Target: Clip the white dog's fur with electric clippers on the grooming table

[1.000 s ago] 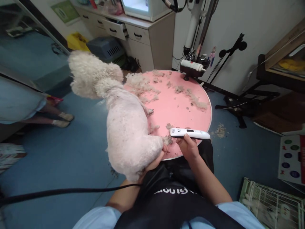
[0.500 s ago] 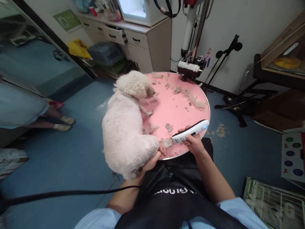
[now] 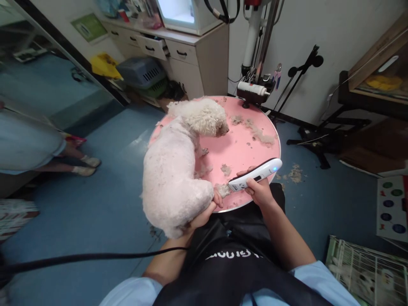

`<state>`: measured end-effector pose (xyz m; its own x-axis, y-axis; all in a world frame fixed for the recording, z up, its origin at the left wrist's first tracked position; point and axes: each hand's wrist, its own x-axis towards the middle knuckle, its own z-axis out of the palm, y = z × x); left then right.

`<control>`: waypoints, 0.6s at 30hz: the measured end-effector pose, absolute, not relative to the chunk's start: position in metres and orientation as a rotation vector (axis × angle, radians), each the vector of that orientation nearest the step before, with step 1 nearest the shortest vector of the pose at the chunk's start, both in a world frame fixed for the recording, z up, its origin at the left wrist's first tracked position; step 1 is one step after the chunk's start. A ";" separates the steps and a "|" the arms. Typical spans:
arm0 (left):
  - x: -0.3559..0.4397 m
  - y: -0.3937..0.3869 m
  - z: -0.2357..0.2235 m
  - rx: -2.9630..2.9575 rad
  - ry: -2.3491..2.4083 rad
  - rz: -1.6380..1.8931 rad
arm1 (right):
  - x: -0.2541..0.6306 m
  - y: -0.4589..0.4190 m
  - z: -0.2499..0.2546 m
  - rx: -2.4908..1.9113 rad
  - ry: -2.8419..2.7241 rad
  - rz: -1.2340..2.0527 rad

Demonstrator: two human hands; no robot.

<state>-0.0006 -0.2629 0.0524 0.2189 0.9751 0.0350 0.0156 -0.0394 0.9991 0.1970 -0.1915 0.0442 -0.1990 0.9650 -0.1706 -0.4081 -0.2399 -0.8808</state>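
Note:
A white dog (image 3: 174, 165), its body clipped short and its head still curly, stands on a round pink grooming table (image 3: 240, 146). My left hand (image 3: 212, 208) is wrapped around its hind leg near the table's front edge. Past my fingers the furry paw (image 3: 223, 190) sticks out to the right. In my right hand (image 3: 259, 191) is a white hair clipper (image 3: 255, 175) with a blue light, its blade end against or very close to that paw. The dog's head is turned to the right, over the table. Clumps of cut fur (image 3: 259, 132) lie on the tabletop.
A steel post with a tool holder (image 3: 254, 92) stands at the table's back edge. Behind are a cabinet (image 3: 210, 59) and a pet carrier (image 3: 143, 72). A wire cage (image 3: 366, 272) sits at lower right. Another person's legs (image 3: 76, 161) show at left. A black cable (image 3: 95, 257) crosses the lower left.
The dog's head and forebody have swung to the right over the table, and its back has shifted slightly right. Both my hands and the clipper stay almost in place.

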 end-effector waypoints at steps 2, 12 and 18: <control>0.000 -0.262 0.053 1.351 1.050 1.055 | 0.197 -0.192 0.045 -0.927 -0.856 1.656; -0.001 -0.260 0.050 1.401 1.113 1.041 | 0.193 -0.195 0.039 -0.921 -0.901 1.661; -0.003 -0.258 0.053 1.340 1.069 1.032 | 0.203 -0.174 0.036 -0.827 -1.031 1.892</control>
<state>-0.0030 -0.2582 0.0530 0.2187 0.9758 0.0042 0.0383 -0.0129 0.9992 0.2034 -0.1741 0.0362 -0.4576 0.8745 -0.1606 -0.3388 -0.3385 -0.8778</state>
